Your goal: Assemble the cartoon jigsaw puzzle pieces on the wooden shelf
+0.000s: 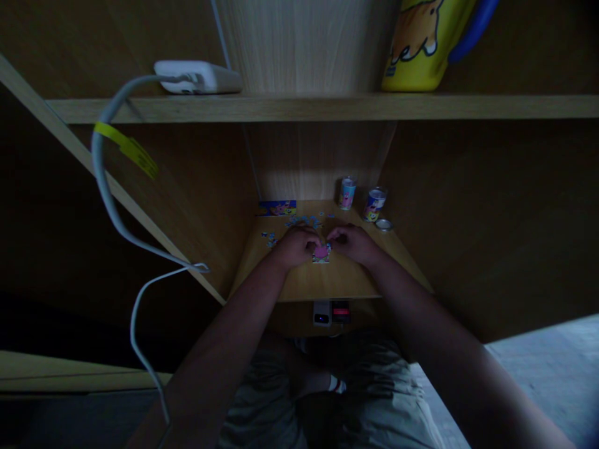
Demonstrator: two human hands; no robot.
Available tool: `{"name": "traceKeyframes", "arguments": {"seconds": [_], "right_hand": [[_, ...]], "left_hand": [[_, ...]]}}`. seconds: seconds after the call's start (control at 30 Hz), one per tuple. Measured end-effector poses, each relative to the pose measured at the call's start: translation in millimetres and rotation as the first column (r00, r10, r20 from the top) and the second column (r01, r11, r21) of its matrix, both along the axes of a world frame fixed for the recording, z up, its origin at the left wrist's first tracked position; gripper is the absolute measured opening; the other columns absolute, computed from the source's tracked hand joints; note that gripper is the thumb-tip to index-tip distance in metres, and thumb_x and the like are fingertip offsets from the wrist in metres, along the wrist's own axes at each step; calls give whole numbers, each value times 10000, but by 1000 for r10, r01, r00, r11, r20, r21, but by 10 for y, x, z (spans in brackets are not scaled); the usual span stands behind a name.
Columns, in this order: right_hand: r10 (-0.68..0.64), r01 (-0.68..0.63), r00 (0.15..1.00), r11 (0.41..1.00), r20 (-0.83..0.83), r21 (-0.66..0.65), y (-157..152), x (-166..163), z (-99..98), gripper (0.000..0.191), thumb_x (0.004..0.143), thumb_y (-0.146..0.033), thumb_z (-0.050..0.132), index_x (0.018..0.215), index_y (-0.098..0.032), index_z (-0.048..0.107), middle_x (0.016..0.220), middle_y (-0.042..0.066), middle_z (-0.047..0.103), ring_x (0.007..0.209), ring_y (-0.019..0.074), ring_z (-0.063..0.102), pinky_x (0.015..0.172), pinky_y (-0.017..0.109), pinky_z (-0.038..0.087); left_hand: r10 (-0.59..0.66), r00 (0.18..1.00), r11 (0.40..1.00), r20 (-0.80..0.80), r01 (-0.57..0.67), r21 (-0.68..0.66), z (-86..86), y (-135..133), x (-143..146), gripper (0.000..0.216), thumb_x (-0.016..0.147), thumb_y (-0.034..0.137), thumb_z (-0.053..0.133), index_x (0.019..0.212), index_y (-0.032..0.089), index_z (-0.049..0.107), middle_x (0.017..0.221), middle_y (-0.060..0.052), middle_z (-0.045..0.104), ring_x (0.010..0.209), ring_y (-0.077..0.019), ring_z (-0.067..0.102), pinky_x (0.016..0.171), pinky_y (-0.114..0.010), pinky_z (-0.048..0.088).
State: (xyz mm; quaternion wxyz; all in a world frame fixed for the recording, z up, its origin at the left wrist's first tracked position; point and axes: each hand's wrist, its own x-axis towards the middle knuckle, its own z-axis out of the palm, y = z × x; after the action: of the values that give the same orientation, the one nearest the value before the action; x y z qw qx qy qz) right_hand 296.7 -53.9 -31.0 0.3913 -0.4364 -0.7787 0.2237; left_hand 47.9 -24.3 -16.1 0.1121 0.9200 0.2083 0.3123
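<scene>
Both my hands rest on a low wooden shelf (346, 280) in dim light. My left hand (296, 244) and my right hand (354, 242) are curled with fingers pinched around a small assembled patch of puzzle (321, 253), pink in the middle, lying between them. Several loose blue puzzle pieces (304, 221) are scattered just beyond my hands. A small picture card (277, 207) lies at the back left of the shelf.
Two small printed tins (347, 193) (374, 204) stand at the back right, a round lid (384, 224) beside them. Above, a shelf (327, 107) carries a white power adapter (196, 77) with a hanging cable (105, 199) and a yellow mug (428, 43). My knees are below.
</scene>
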Motion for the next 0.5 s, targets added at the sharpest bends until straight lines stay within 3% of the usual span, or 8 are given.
{"name": "traceKeyframes", "arguments": {"seconds": [0.3, 0.5], "right_hand": [[-67, 62, 997, 993, 45, 102, 38, 55, 22, 216, 909, -98, 679, 961, -230, 842, 946, 25, 859, 837, 181, 773, 803, 281, 548], [79, -99, 989, 982, 124, 162, 29, 58, 36, 303, 879, -25, 645, 881, -237, 862, 826, -4, 830, 750, 153, 726, 803, 267, 528]], "left_hand": [[37, 999, 999, -29, -37, -14, -7, 12, -20, 363, 805, -29, 597, 851, 245, 830, 947, -18, 853, 965, -228, 778, 1012, -421, 558], [29, 999, 1000, -15, -29, 7, -6, 14, -14, 341, 827, -11, 600, 850, 239, 830, 923, -28, 846, 922, -229, 771, 998, -424, 557]]}}
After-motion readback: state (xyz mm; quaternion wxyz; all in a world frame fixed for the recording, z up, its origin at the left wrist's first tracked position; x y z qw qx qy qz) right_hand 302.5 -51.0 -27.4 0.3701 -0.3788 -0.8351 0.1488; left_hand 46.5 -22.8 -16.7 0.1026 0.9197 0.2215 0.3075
